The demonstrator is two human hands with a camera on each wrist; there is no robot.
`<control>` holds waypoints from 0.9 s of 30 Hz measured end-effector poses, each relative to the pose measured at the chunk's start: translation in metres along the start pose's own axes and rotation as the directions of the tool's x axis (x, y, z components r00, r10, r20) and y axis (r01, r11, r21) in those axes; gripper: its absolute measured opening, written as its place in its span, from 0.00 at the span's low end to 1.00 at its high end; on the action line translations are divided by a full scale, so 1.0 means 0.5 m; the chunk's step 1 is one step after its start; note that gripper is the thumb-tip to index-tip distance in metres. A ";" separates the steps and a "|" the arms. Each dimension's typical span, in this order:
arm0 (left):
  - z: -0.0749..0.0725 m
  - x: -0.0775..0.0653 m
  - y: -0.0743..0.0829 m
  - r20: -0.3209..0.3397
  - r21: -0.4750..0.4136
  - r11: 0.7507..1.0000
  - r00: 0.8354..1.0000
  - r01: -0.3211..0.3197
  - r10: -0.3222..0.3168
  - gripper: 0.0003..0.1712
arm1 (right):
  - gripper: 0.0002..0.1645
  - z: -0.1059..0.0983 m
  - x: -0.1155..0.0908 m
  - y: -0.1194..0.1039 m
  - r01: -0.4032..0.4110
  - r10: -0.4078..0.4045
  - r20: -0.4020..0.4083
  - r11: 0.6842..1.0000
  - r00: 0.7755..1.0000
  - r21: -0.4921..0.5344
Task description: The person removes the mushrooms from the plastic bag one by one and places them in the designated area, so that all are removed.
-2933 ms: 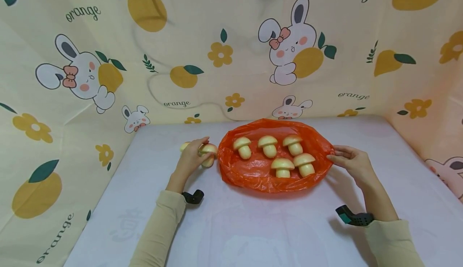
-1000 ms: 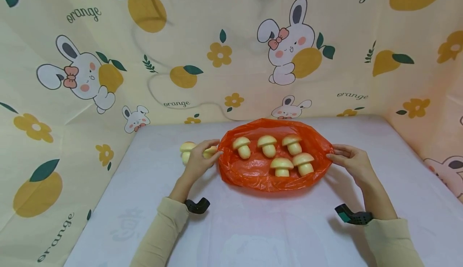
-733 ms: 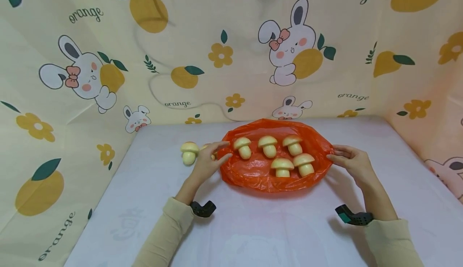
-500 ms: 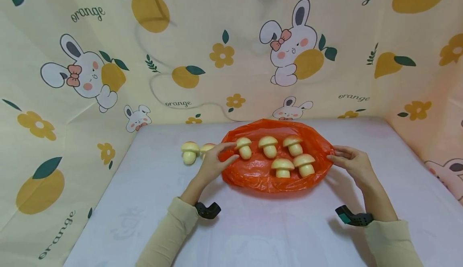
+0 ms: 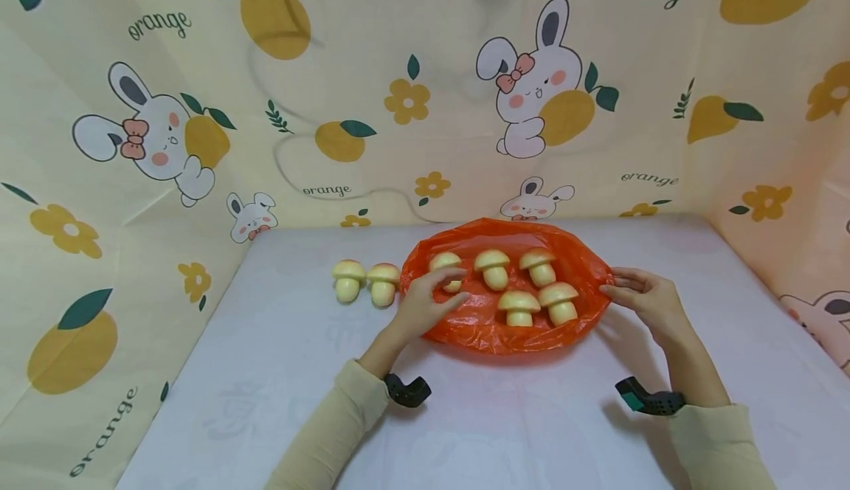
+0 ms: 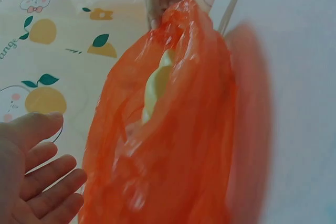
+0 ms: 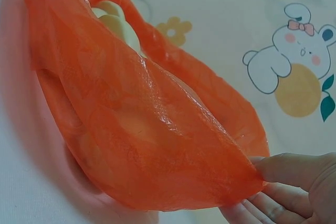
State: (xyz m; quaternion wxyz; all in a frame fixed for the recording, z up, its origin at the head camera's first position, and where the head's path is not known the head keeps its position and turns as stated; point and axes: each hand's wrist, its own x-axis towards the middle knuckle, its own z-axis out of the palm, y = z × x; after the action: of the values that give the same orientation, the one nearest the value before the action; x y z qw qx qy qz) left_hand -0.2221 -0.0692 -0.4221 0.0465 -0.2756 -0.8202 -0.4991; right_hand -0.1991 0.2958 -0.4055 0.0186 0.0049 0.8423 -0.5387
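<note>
A red plastic bag (image 5: 485, 341) lies spread with its mouth facing up, and several toy mushrooms (image 5: 492, 268) sit inside it. My right hand (image 5: 651, 302) pinches the bag's right rim between thumb and fingers; the right wrist view shows this grip closely. Over the bag's left side hovers my left hand (image 5: 425, 305), its fingers apart from the thumb and nothing between them. It partly hides the leftmost mushroom in the bag. In the left wrist view the left hand's fingers (image 6: 52, 182) are spread beside the bag.
Two more mushrooms, a left one (image 5: 348, 280) and a right one (image 5: 383, 283), stand on the white tabletop (image 5: 279, 372) just left of the bag. A cloth backdrop (image 5: 372, 69) printed with rabbits and oranges hangs behind and at both sides.
My left hand has moved from the two loose mushrooms rightward over the bag, uncovering them. The right hand keeps its pinch on the rim, and the mushrooms in the bag stay in place.
</note>
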 end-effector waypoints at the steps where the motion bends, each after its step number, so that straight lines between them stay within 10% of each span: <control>1: 0.005 0.001 0.002 0.010 -0.001 1.000 1.000 0.000 0.000 0.23 | 0.39 0.000 0.000 -0.001 0.001 -0.001 0.000 1.000 1.000 -0.002; 27: 0.131 0.060 0.024 0.202 0.072 0.979 0.958 0.191 -0.202 0.33 | 0.40 0.004 0.000 -0.003 -0.019 0.019 0.009 1.000 1.000 -0.002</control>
State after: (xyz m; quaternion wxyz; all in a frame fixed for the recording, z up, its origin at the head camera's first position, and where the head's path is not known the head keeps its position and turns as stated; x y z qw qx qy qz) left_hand -0.2285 0.0025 -0.4346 -0.0823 -0.2420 -0.8566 -0.4481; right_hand -0.1994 0.2934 -0.4049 0.0275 0.0103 0.8425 -0.5378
